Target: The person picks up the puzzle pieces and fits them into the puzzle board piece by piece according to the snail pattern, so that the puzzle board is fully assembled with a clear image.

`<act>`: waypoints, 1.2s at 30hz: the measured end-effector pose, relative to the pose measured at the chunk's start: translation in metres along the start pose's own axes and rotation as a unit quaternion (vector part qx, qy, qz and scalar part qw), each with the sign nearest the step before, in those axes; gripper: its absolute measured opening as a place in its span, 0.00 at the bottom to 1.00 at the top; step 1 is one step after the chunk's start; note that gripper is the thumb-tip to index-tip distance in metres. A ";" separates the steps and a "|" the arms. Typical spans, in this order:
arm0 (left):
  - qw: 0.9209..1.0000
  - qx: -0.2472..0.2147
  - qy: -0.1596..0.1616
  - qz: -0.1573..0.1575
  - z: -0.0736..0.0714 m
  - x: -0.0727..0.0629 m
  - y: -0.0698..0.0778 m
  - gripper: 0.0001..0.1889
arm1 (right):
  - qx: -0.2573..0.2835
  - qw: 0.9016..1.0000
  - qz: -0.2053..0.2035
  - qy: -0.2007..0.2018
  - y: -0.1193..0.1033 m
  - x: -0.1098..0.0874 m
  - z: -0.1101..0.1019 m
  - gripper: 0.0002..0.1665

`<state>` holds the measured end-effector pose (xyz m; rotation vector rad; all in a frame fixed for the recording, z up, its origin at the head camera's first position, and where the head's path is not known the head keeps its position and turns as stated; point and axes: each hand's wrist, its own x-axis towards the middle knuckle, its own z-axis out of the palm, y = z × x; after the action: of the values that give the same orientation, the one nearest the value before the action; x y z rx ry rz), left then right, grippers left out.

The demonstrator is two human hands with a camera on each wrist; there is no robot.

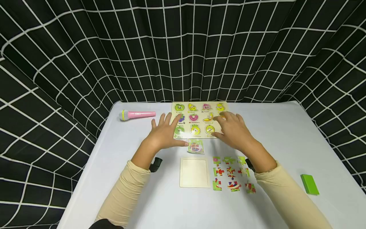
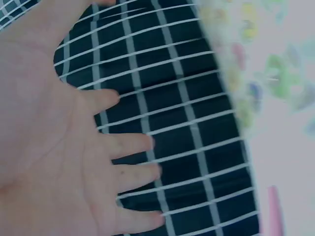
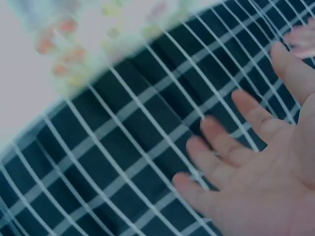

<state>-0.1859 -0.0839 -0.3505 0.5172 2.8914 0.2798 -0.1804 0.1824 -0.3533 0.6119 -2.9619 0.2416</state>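
Observation:
My left hand [image 1: 162,135] hovers with spread fingers over the left edge of a fruit puzzle board [image 1: 202,130]. On the opposite side, my right hand [image 1: 235,132] hangs over the board's right part, fingers apart and covering some of its pieces. Neither hand holds anything. Knobbed fruit shapes sit in the board, a strawberry [image 1: 193,117] among them. Just below it lies a small picture card [image 1: 196,147], close to my left thumb. The left wrist view shows the bare left palm [image 2: 49,147]; the right wrist view shows the right palm [image 3: 266,182], likewise bare.
A shallow square wooden tray [image 1: 195,173] lies nearer me. To its right are several loose jigsaw pieces [image 1: 234,185] in rows. A pink toy microphone [image 1: 141,114] rests at the back left, a green block [image 1: 309,184] at far right. Black gridded curtains [image 1: 183,51] surround the table.

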 end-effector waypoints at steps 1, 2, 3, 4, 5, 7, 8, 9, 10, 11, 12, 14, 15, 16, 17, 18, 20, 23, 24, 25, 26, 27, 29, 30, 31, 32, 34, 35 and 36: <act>1.000 0.001 -0.018 -0.001 0.007 -0.001 -0.003 0.59 | 0.002 1.000 -0.006 -0.004 0.003 -0.003 0.007 0.28; 0.999 0.000 -0.036 -0.002 0.015 -0.002 -0.007 0.59 | 0.006 1.000 -0.013 -0.010 0.007 -0.007 0.014 0.24; 0.999 -0.003 -0.053 -0.002 0.022 -0.003 -0.010 0.59 | 0.009 1.000 -0.020 -0.018 0.010 -0.011 0.022 0.20; 0.998 -0.003 -0.068 -0.002 0.031 -0.005 -0.013 0.59 | 0.015 0.999 -0.027 -0.028 0.012 -0.015 0.029 0.16; 0.997 -0.008 -0.082 0.000 0.040 -0.007 -0.016 0.59 | 0.016 0.998 -0.031 -0.042 0.014 -0.020 0.037 0.14; 0.995 -0.022 -0.102 0.006 0.055 -0.013 -0.020 0.60 | 0.027 0.996 -0.042 -0.068 0.017 -0.027 0.049 0.12; 0.994 -0.028 -0.107 0.011 0.061 -0.016 -0.022 0.60 | 0.033 0.995 -0.046 -0.079 0.018 -0.029 0.053 0.12; 0.993 -0.035 -0.113 0.016 0.066 -0.019 -0.023 0.59 | 0.038 0.994 -0.048 -0.089 0.018 -0.032 0.057 0.12; 0.992 -0.045 -0.116 0.023 0.072 -0.022 -0.024 0.59 | 0.046 0.993 -0.048 -0.096 0.018 -0.035 0.061 0.12; 0.991 -0.055 -0.119 0.029 0.077 -0.025 -0.025 0.59 | 0.052 0.992 -0.045 -0.102 0.018 -0.037 0.064 0.12; 0.990 -0.062 -0.121 0.034 0.080 -0.028 -0.024 0.59 | 0.058 0.992 -0.046 -0.106 0.018 -0.039 0.067 0.13; 0.989 -0.071 -0.122 0.043 0.088 -0.033 -0.024 0.59 | 0.065 0.991 -0.045 -0.110 0.019 -0.043 0.071 0.14; 0.988 -0.076 -0.126 0.046 0.092 -0.035 -0.024 0.59 | 0.067 0.990 -0.044 -0.113 0.019 -0.045 0.073 0.14; 0.988 -0.079 -0.128 0.047 0.095 -0.036 -0.023 0.59 | 0.069 0.990 -0.044 -0.117 0.019 -0.046 0.075 0.15; 0.987 -0.080 -0.130 0.048 0.098 -0.038 -0.023 0.59 | 0.068 0.989 -0.044 -0.120 0.019 -0.047 0.077 0.15; 0.987 -0.081 -0.129 0.050 0.101 -0.039 -0.023 0.59 | 0.068 0.989 -0.045 -0.123 0.019 -0.048 0.078 0.15; 0.987 -0.075 -0.129 0.052 0.105 -0.041 -0.022 0.59 | 0.068 0.989 -0.049 -0.124 0.019 -0.049 0.080 0.15; 0.988 -0.068 -0.124 0.054 0.109 -0.042 -0.022 0.59 | 0.069 0.989 -0.056 -0.118 0.019 -0.050 0.082 0.14; 0.989 -0.067 -0.122 0.054 0.109 -0.042 -0.022 0.59 | 0.070 0.989 -0.056 -0.116 0.019 -0.050 0.082 0.14; 0.989 -0.066 -0.122 0.052 0.109 -0.041 -0.021 0.59 | 0.070 0.989 -0.057 -0.114 0.019 -0.050 0.082 0.14; 0.989 -0.068 -0.121 0.051 0.109 -0.041 -0.021 0.59 | 0.071 0.989 -0.057 -0.113 0.018 -0.049 0.082 0.13; 0.989 -0.068 -0.122 0.049 0.108 -0.041 -0.020 0.58 | 0.071 0.989 -0.058 -0.112 0.018 -0.049 0.082 0.13; 0.989 -0.070 -0.126 0.045 0.107 -0.040 -0.019 0.58 | 0.070 0.989 -0.061 -0.113 0.017 -0.049 0.080 0.13; 0.989 -0.070 -0.127 0.044 0.106 -0.040 -0.019 0.58 | 0.068 0.989 -0.062 -0.113 0.017 -0.048 0.080 0.13; 0.988 -0.070 -0.130 0.042 0.106 -0.039 -0.018 0.58 | 0.066 0.990 -0.062 -0.112 0.017 -0.048 0.080 0.13; 0.988 -0.070 -0.134 0.040 0.105 -0.039 -0.018 0.57 | 0.063 0.990 -0.063 -0.110 0.017 -0.047 0.081 0.13; 0.987 -0.068 -0.141 0.038 0.105 -0.039 -0.018 0.57 | 0.056 0.991 -0.064 -0.103 0.016 -0.046 0.080 0.13; 0.987 -0.068 -0.143 0.038 0.105 -0.038 -0.018 0.57 | 0.051 0.992 -0.065 -0.096 0.016 -0.045 0.080 0.13; 0.986 -0.068 -0.146 0.037 0.105 -0.038 -0.017 0.58 | 0.048 0.993 -0.067 -0.089 0.015 -0.044 0.080 0.14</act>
<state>-0.1334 -0.0975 -0.4500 0.5886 2.5535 0.3743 -0.1521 0.1987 -0.4402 0.8838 -3.0753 0.3370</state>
